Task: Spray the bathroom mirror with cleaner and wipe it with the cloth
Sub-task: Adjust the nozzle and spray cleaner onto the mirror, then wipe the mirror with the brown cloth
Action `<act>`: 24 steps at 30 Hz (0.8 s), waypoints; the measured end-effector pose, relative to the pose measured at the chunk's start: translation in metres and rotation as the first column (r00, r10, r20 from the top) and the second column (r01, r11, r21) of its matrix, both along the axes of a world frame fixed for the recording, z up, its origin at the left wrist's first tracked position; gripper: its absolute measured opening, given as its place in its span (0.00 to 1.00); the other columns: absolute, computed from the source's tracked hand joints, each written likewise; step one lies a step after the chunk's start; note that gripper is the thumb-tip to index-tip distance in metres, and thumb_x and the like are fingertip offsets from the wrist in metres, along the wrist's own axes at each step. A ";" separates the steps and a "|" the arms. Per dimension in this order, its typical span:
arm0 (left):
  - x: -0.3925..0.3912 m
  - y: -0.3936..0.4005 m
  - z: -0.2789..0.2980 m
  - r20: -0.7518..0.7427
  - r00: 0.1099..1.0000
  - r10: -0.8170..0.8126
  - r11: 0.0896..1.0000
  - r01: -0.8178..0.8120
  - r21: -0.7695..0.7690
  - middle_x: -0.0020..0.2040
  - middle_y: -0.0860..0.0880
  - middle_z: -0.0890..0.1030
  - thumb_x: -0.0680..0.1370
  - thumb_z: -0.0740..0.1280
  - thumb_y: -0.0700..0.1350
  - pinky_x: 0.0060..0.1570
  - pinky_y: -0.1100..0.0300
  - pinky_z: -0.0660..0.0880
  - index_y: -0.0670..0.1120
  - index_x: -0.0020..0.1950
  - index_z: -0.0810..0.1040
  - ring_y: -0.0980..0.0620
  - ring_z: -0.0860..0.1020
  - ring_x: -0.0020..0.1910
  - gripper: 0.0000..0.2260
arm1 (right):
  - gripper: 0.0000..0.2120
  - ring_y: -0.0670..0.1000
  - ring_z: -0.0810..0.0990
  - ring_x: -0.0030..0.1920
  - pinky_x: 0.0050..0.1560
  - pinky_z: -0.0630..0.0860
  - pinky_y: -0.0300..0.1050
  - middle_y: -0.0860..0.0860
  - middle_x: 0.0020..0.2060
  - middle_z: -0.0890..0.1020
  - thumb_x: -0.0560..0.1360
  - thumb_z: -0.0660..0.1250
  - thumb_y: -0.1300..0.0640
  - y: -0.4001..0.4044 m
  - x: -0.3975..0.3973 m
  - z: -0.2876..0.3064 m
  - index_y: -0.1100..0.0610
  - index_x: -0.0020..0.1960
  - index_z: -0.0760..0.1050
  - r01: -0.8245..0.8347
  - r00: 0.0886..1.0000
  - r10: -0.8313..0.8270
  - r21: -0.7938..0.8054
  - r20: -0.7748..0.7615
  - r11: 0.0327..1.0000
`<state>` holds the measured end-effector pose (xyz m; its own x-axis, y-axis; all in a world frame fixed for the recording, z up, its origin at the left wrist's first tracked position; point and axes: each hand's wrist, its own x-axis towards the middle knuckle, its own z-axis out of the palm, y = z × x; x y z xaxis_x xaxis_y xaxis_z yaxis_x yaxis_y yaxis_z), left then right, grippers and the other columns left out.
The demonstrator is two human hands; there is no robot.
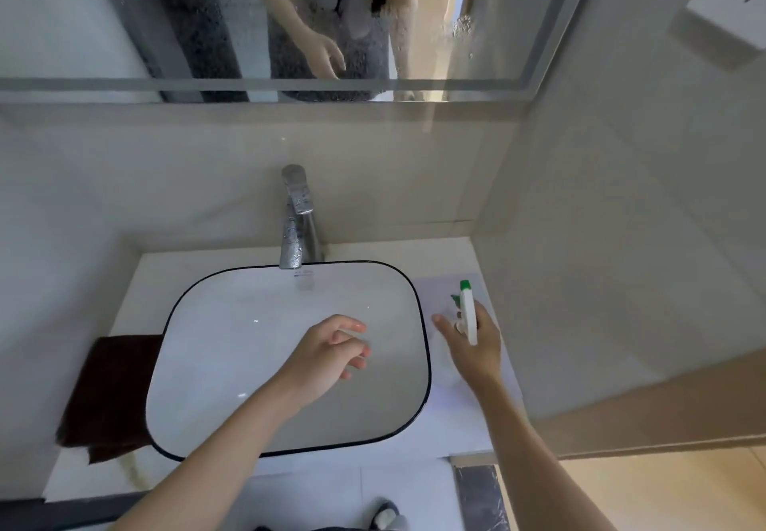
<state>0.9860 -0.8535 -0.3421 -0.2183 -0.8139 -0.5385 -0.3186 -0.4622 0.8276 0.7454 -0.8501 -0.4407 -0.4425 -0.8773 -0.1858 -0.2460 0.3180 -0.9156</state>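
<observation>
Gripping one spray bottle [468,311], right hand [476,344]; one cloth [112,393] aside.

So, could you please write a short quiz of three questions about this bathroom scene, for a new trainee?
1. True or false: the right hand holds the spray bottle.
2. Where does the brown cloth lie? A) in the sink B) on the counter, left of the sink C) over the faucet
3. Fill in: the left hand hangs over the ____ and holds nothing.

Key: 1 true; 2 B; 3 sink. Droplets already show on the mirror, so spraying seems done.
</observation>
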 end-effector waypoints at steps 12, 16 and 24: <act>0.048 0.000 0.007 -0.112 0.962 0.250 0.967 -0.255 -0.028 0.50 0.38 0.84 0.78 0.62 0.34 0.45 0.53 0.78 0.43 0.59 0.77 0.46 0.83 0.41 0.11 | 0.37 0.54 0.63 0.76 0.76 0.60 0.43 0.55 0.76 0.64 0.75 0.64 0.47 0.002 0.019 0.086 0.60 0.79 0.58 -0.167 0.931 0.039 -0.329 -0.363 0.929; 0.090 0.007 -0.005 -0.088 0.910 0.404 0.908 -0.411 -0.081 0.55 0.45 0.82 0.74 0.67 0.38 0.44 0.56 0.77 0.49 0.62 0.72 0.47 0.83 0.46 0.18 | 0.30 0.59 0.70 0.71 0.73 0.65 0.52 0.60 0.70 0.71 0.74 0.66 0.61 -0.040 0.092 0.106 0.65 0.74 0.65 -0.504 0.817 0.303 -0.353 -0.491 0.788; 0.256 0.073 -0.055 0.191 0.749 0.634 0.773 -0.618 -0.146 0.66 0.51 0.71 0.76 0.68 0.36 0.62 0.51 0.74 0.52 0.76 0.60 0.49 0.74 0.63 0.32 | 0.27 0.54 0.68 0.73 0.75 0.63 0.42 0.55 0.71 0.70 0.72 0.66 0.61 -0.036 0.315 0.069 0.58 0.72 0.70 -0.902 0.431 0.823 -0.157 -0.370 0.402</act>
<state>1.2416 -0.7802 -0.3971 0.4683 -0.7630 -0.4456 -0.1519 -0.5663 0.8101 1.0601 -0.8864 -0.3719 0.5971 -0.7914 0.1309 -0.4108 -0.4419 -0.7975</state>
